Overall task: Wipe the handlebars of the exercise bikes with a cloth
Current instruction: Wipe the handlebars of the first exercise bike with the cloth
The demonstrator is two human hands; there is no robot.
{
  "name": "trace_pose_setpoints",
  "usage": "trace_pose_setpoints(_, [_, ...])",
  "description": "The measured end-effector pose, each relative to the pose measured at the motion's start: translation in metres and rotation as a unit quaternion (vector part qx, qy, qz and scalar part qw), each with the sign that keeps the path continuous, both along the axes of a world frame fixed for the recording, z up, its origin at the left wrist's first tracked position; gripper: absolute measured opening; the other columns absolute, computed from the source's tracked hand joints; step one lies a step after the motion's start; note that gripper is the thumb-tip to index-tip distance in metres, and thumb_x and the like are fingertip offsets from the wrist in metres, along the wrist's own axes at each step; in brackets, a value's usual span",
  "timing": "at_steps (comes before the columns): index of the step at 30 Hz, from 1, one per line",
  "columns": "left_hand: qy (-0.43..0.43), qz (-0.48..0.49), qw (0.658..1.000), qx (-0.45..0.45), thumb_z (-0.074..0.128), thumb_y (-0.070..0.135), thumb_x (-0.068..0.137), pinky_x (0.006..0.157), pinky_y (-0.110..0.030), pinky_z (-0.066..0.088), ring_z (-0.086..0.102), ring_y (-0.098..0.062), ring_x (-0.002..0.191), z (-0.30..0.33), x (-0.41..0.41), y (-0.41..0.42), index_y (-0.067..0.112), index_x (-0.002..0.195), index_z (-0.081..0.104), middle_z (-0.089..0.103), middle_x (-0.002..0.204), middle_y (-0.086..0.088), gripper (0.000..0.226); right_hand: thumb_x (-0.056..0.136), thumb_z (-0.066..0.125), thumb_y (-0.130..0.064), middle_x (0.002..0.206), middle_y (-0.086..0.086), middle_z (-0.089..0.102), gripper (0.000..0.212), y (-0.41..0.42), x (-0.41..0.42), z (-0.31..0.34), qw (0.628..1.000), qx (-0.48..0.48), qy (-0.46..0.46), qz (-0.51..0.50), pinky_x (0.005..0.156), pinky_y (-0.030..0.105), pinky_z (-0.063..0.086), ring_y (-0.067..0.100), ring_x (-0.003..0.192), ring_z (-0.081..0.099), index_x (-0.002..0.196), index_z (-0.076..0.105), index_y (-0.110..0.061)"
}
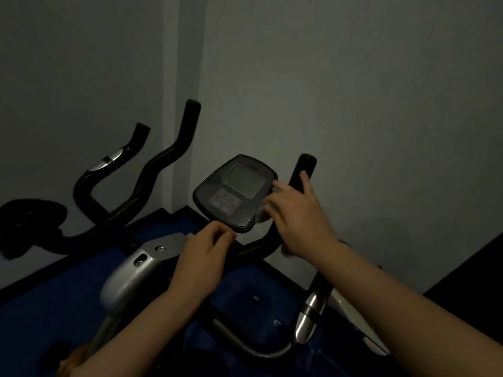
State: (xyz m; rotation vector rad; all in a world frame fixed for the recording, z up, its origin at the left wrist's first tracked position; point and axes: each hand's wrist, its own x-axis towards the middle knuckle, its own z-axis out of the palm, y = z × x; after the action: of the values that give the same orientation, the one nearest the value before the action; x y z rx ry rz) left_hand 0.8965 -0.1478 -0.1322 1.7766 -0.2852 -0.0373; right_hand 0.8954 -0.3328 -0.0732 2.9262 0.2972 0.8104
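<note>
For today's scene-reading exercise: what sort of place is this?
Probably a gym or workout room: an exercise bike console, its black handlebar, and a second bike's handlebars beside it on blue flooring.

Your right hand (296, 213) covers most of the cloth (262, 213), only blurry pale bits poke out. Its fingertips are motion-smeared. The console (234, 193) buttons are too dim to read, and the far-left bike's saddle (30, 227) is just a black blob.
</note>
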Motion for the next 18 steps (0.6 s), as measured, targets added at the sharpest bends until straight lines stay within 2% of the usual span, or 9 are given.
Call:
trace_pose_setpoints(3, [-0.015, -0.026, 0.999, 0.038, 0.052, 0.025, 0.092, 0.075, -0.024, 0.048, 0.06, 0.002, 0.08, -0.001, -0.018, 0.016, 0.033, 0.088, 0.063, 0.067, 0.085, 0.012, 0.014, 0.093, 0.054, -0.026, 0.106, -0.001, 0.071, 0.018, -0.004, -0.011, 0.008, 0.999, -0.029, 0.041, 0.007, 0.116, 0.031, -0.016, 0.015, 0.124, 0.052, 0.098, 0.07, -0.019])
trace_pose_setpoints(5, [-0.014, -0.016, 0.999, 0.038, 0.052, 0.025, 0.092, 0.081, -0.023, 0.047, 0.06, 0.004, 0.087, -0.004, -0.032, 0.03, 0.034, 0.095, 0.062, 0.067, 0.093, 0.016, 0.014, 0.093, 0.057, -0.019, 0.102, 0.002, 0.071, 0.016, 0.012, -0.023, -0.007, 0.998, 0.063, 0.031, 0.003, 0.118, 0.036, -0.004, 0.018, 0.113, 0.059, 0.096, 0.071, -0.015])
trace_pose_setpoints(7, [-0.005, 0.008, 0.999, 0.035, 0.052, 0.026, 0.093, 0.082, -0.02, 0.045, 0.058, 0.007, 0.093, -0.01, -0.047, 0.045, 0.038, 0.099, 0.06, 0.065, 0.099, 0.02, 0.016, 0.091, 0.058, -0.011, 0.088, 0.003, 0.071, 0.013, 0.046, -0.031, -0.033, 0.989, 0.149, 0.01, -0.008, 0.117, 0.039, 0.01, 0.019, 0.089, 0.064, 0.086, 0.07, -0.013])
trace_pose_setpoints(9, [0.0, 0.021, 0.999, 0.043, 0.051, 0.029, 0.093, 0.084, -0.02, 0.045, 0.055, 0.01, 0.098, -0.017, -0.063, 0.058, 0.045, 0.103, 0.056, 0.06, 0.104, 0.026, 0.02, 0.09, 0.058, -0.009, 0.079, 0.001, 0.07, 0.015, 0.076, -0.037, -0.053, 0.982, 0.187, -0.002, -0.016, 0.114, 0.038, 0.021, 0.016, 0.077, 0.062, 0.081, 0.069, -0.015])
trace_pose_setpoints(11, [-0.017, 0.042, 0.997, 0.069, 0.05, 0.031, 0.092, 0.087, -0.022, 0.044, 0.052, 0.009, 0.104, -0.026, -0.077, 0.067, 0.049, 0.107, 0.052, 0.054, 0.109, 0.032, 0.024, 0.092, 0.057, -0.015, 0.083, 0.0, 0.071, 0.015, 0.081, -0.038, -0.049, 0.976, 0.216, 0.017, -0.005, 0.105, 0.034, 0.032, 0.014, 0.084, 0.057, 0.086, 0.07, -0.019])
trace_pose_setpoints(13, [-0.025, 0.065, 0.994, 0.083, 0.049, 0.035, 0.09, 0.086, -0.021, 0.042, 0.048, 0.01, 0.107, -0.034, -0.086, 0.073, 0.052, 0.107, 0.05, 0.049, 0.109, 0.036, 0.024, 0.092, 0.059, -0.021, 0.089, -0.001, 0.071, 0.011, 0.065, -0.038, -0.037, 0.981, 0.194, 0.025, 0.006, 0.094, 0.035, 0.038, 0.016, 0.093, 0.052, 0.093, 0.069, -0.024])
trace_pose_setpoints(14, [-0.01, 0.077, 0.995, 0.069, 0.05, 0.036, 0.089, 0.086, -0.023, 0.044, 0.051, 0.008, 0.105, -0.038, -0.089, 0.075, 0.052, 0.105, 0.052, 0.052, 0.108, 0.033, 0.023, 0.091, 0.06, -0.022, 0.091, -0.002, 0.072, 0.01, 0.057, -0.038, -0.032, 0.985, 0.17, 0.018, 0.007, 0.101, 0.04, 0.035, 0.017, 0.094, 0.056, 0.094, 0.069, -0.024])
trace_pose_setpoints(16, [0.043, 0.113, 0.993, 0.0, 0.053, 0.027, 0.091, 0.083, -0.031, 0.05, 0.06, -0.001, 0.095, -0.046, -0.095, 0.073, 0.046, 0.1, 0.06, 0.063, 0.101, 0.017, 0.022, 0.092, 0.059, -0.019, 0.095, -0.003, 0.072, 0.012, 0.055, -0.041, -0.032, 0.985, 0.171, 0.002, -0.005, 0.115, 0.045, 0.019, 0.016, 0.094, 0.063, 0.097, 0.07, -0.022])
trace_pose_setpoints(18, [0.055, 0.159, 0.984, -0.053, 0.054, 0.013, 0.091, 0.076, -0.028, 0.051, 0.065, -0.006, 0.085, -0.052, -0.096, 0.07, 0.038, 0.091, 0.065, 0.068, 0.092, 0.008, 0.027, 0.089, 0.062, -0.012, 0.095, -0.001, 0.073, 0.012, 0.078, -0.049, -0.046, 0.978, 0.207, -0.003, -0.002, 0.115, 0.043, 0.019, 0.018, 0.097, 0.065, 0.096, 0.071, -0.016])
